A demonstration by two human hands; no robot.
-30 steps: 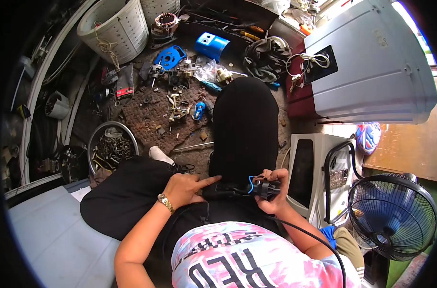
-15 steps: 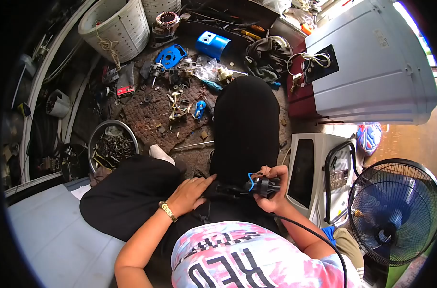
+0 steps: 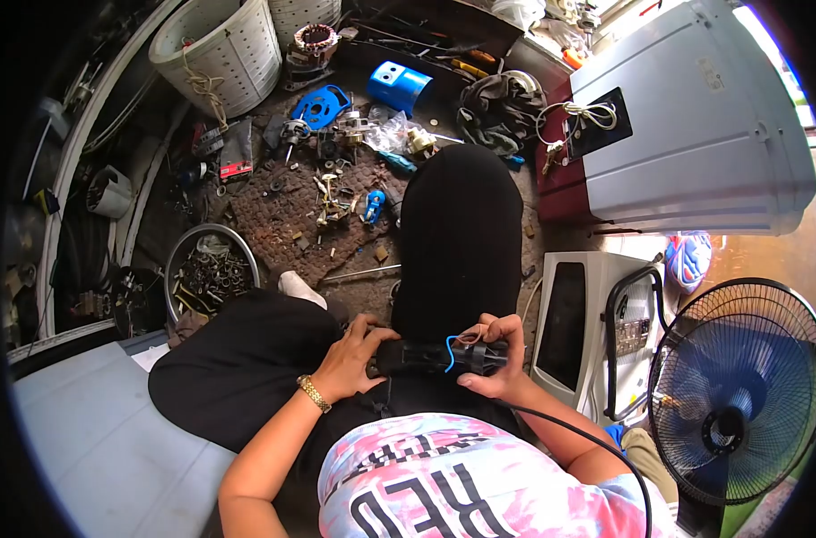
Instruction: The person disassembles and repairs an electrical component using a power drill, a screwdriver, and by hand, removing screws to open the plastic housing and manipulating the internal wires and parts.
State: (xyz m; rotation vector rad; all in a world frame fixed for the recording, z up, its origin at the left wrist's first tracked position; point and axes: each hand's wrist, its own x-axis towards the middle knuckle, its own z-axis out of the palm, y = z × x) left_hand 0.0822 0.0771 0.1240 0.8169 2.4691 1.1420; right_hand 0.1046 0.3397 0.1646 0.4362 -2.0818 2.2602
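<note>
A black cylindrical device (image 3: 426,356) with a blue wire (image 3: 450,351) and a brown wire at its right part lies across my lap. My right hand (image 3: 497,359) is closed round its right end, fingers above and thumb below. At the other end, my left hand (image 3: 352,359) grips the dark body between its fingers and thumb. A black cable (image 3: 569,432) runs from near the right hand down over the right arm. The device's dark left end blends with my black trousers, so its outline is hard to make out.
Metal bowl of small parts (image 3: 212,273) at left; blue housing (image 3: 399,86), blue plate (image 3: 321,108) and loose motor parts on the floor ahead. To the right are a white appliance (image 3: 596,327), a black fan (image 3: 738,394) and a large grey-and-maroon cabinet (image 3: 686,125). White basket (image 3: 220,58) at upper left.
My left hand has drawn in its pointing finger and closed on the device's left end. The right hand's grip has changed, and the blue wire has shifted left. The fan head has turned.
</note>
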